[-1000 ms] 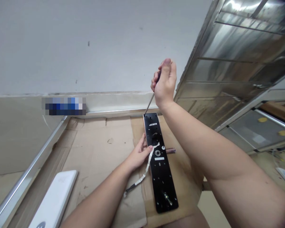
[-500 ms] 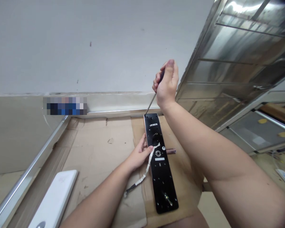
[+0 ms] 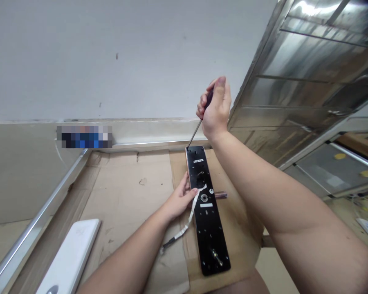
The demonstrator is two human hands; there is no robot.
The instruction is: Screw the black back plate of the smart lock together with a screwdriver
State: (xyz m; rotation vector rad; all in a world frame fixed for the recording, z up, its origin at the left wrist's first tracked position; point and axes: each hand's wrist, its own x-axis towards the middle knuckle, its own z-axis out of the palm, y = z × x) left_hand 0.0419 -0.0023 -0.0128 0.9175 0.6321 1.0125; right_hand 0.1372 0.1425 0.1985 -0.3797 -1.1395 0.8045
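A long black door lock panel (image 3: 209, 228) lies on cardboard with its back side up, showing several screw holes, small labels and a metal post near its lower end. My left hand (image 3: 182, 198) grips its left edge, thumb on top and fingers at the side. From under the thumb runs a white-wrapped cable (image 3: 188, 220) ending in a dark connector. My right hand (image 3: 216, 108) is wrapped round the dark handle of a screwdriver (image 3: 194, 134), whose tip meets the panel's upper left corner. A coppery lever handle (image 3: 221, 195) sticks out from beneath the panel's right side.
Cardboard (image 3: 135, 183) covers the bench, which has a metal rail (image 3: 39, 220) along its left. A white long panel (image 3: 70, 257) lies at the lower left. A pale wall (image 3: 110, 61) rises behind; shiny metal panels (image 3: 294, 81) stand at the right.
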